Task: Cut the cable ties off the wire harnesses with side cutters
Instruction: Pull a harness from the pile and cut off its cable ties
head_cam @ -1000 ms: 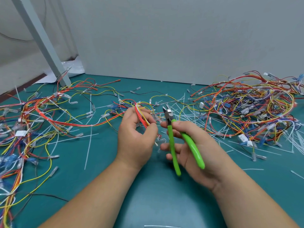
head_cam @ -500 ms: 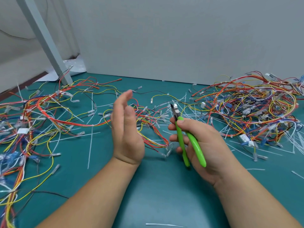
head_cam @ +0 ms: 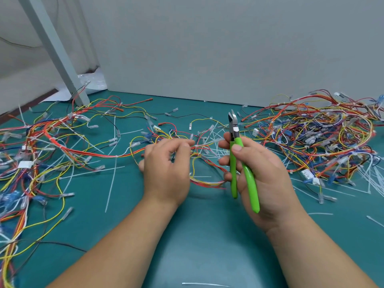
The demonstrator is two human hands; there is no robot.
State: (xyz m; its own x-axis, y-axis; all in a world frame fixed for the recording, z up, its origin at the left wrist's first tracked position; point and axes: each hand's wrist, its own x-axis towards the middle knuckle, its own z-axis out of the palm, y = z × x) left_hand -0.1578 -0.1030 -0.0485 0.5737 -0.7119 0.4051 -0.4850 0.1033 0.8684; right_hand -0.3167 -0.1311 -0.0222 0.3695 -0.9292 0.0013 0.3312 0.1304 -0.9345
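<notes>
Head view: our right hand (head_cam: 268, 179) grips green side cutters (head_cam: 248, 175), tips up. Our left hand (head_cam: 166, 169) reaches the wire harness (head_cam: 205, 182) with bent fingers; we cannot tell whether it holds anything.

Just the one view here: a wide-angle cam worn on the head, looking forward and down over the green worktop (head_cam: 203, 252). It sits close in, so the left hand (head_cam: 166, 169) and right hand (head_cam: 270, 177) reach in from the bottom edge and land mid-frame. The grey wall (head_cam: 207, 48) at the back fills the top half.
</notes>
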